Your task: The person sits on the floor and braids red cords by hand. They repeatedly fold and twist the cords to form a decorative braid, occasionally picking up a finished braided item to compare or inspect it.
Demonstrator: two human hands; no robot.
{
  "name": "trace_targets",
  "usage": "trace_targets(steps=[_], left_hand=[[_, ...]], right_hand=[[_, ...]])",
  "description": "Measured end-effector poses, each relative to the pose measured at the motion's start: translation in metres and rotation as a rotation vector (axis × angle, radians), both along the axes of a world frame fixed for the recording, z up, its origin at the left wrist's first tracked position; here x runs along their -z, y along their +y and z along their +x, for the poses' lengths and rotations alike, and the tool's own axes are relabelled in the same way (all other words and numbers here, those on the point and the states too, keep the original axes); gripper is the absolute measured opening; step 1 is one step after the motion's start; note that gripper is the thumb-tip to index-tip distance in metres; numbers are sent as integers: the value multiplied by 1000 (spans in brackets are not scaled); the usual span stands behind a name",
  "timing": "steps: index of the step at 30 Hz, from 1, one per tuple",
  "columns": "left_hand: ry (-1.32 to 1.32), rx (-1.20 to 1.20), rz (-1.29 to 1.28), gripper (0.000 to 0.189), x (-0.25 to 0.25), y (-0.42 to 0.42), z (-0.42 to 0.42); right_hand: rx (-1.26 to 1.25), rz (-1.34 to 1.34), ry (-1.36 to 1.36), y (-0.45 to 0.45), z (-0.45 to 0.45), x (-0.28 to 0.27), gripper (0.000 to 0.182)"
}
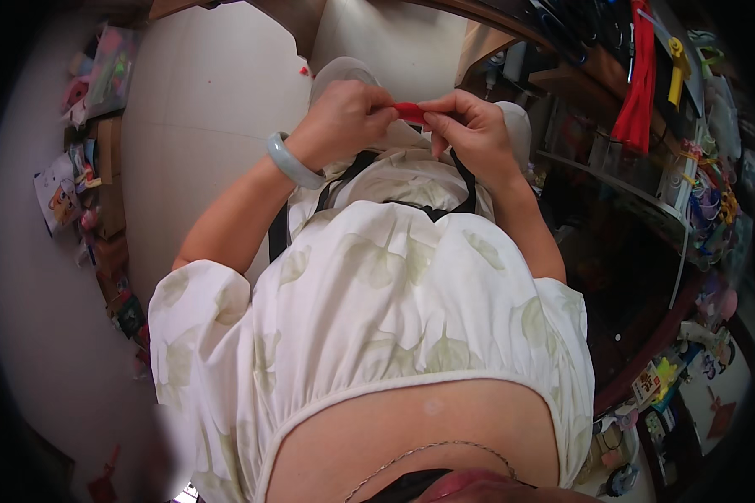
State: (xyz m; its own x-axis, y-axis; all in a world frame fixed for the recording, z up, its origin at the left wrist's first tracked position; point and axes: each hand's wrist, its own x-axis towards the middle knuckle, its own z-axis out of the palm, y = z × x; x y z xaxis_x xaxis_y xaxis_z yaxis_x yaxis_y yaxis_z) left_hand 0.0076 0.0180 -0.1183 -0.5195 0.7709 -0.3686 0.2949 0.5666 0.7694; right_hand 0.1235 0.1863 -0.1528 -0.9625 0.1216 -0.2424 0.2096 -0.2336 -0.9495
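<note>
A small strip of red material [409, 112], perhaps ribbon, is stretched between my two hands above my lap. My left hand [352, 116], with a pale bangle [294, 161] on its wrist, pinches the strip's left end between thumb and fingers. At its right end, the thumb and forefinger of my right hand [469, 126] grip it. The strip's ends are partly hidden by the fingers. A bundle of long red strips [635, 94] hangs over the table edge at the upper right, apart from my hands.
Scissors [557, 28] and a yellow tool [676, 72] lie near the red bundle. Coloured cords [711, 201] hang at the far right. Boxes [108, 176] and packets line the left. Small red scraps [304, 71] lie on the pale floor [195, 94].
</note>
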Motion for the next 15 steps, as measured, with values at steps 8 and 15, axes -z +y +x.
trace_targets(steps=[8,15], left_hand=[[-128,75,34,13,3,-10,-4],[190,333,173,14,5,-4,-4]], right_hand=[[-273,554,133,4,-4,-9,19],[-805,462,-241,1,-27,-16,20]])
